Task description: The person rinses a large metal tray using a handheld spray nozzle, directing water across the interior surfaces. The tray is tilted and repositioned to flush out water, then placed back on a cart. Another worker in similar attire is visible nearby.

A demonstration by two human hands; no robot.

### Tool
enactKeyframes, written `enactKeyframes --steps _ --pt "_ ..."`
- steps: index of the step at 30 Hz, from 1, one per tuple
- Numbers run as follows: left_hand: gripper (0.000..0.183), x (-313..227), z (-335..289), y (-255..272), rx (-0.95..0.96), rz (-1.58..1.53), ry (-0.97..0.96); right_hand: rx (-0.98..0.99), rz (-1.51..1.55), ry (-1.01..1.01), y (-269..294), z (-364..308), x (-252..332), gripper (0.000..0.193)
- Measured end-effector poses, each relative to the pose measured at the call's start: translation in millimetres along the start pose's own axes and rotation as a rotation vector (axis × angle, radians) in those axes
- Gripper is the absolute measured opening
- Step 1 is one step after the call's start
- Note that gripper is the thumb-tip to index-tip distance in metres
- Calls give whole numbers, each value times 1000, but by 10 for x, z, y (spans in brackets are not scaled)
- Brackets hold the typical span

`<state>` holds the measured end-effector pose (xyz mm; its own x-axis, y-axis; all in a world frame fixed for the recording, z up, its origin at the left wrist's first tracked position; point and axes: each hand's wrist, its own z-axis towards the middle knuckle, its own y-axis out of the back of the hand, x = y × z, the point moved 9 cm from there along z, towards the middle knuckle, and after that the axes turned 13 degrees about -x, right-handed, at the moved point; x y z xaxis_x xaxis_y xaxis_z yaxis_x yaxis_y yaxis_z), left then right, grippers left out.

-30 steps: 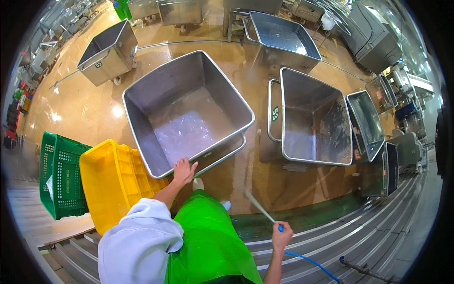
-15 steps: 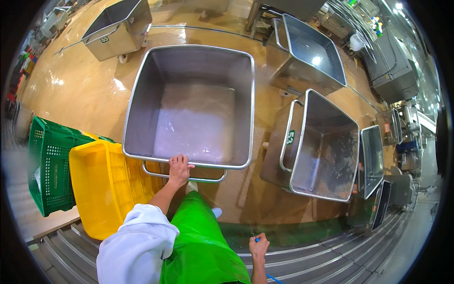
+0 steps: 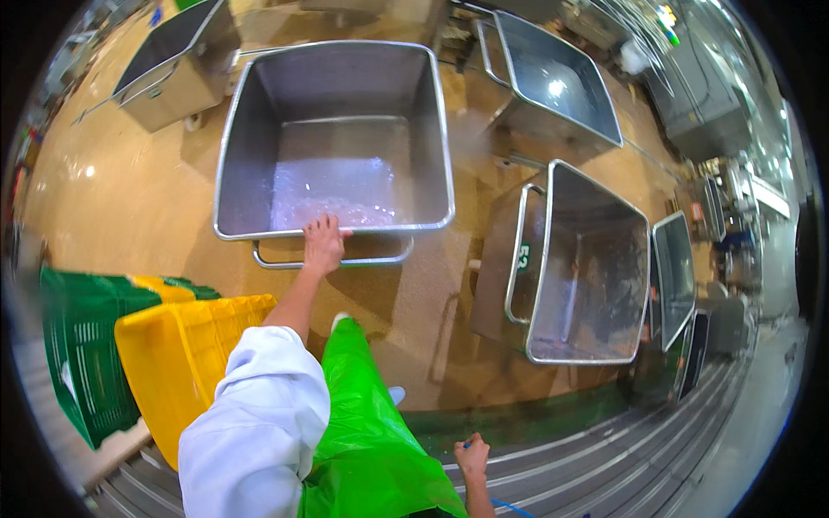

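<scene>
Left hand [image 3: 324, 246] hooks half-bent fingers over the steel tub [image 3: 344, 79]; at its near left, a yellow crate [image 3: 177, 350] partly hides a green crate [image 3: 91, 332]. Right hand [image 3: 473, 457], curled shut, mostly covers a blue object [image 3: 467, 445].

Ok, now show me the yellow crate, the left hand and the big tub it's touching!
Yellow crate [image 3: 160, 358]: head view, on its smooth surface.
Left hand [image 3: 325, 248]: head view, on the back of the hand.
Big tub [image 3: 354, 85]: head view, on its far inside wall.
</scene>
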<state>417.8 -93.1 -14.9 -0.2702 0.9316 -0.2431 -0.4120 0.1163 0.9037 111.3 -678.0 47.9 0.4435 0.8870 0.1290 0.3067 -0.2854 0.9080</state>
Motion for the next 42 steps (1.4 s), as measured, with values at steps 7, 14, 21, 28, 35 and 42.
enactKeyframes --steps 7,14,21,28,35,42 --pt "39 445 1422 -776 68 84 -9 4 -54 -206 60 -34 162 27" --pt "54 873 2727 -1233 204 116 37 23 -79 -325 -35 -218 389 30" --pt "82 1132 3254 -1331 288 429 195 48 -64 -400 -113 -437 369 31" --pt "86 -1392 1384 -1305 305 -200 -189 -38 -6 -311 -142 -431 158 28" --pt "82 -4545 -1144 -764 587 -557 -827 -175 127 -340 15 -549 -495 24" --pt "87 -4971 -1779 -1021 644 -135 -839 -295 348 -298 223 -1060 -995 19"
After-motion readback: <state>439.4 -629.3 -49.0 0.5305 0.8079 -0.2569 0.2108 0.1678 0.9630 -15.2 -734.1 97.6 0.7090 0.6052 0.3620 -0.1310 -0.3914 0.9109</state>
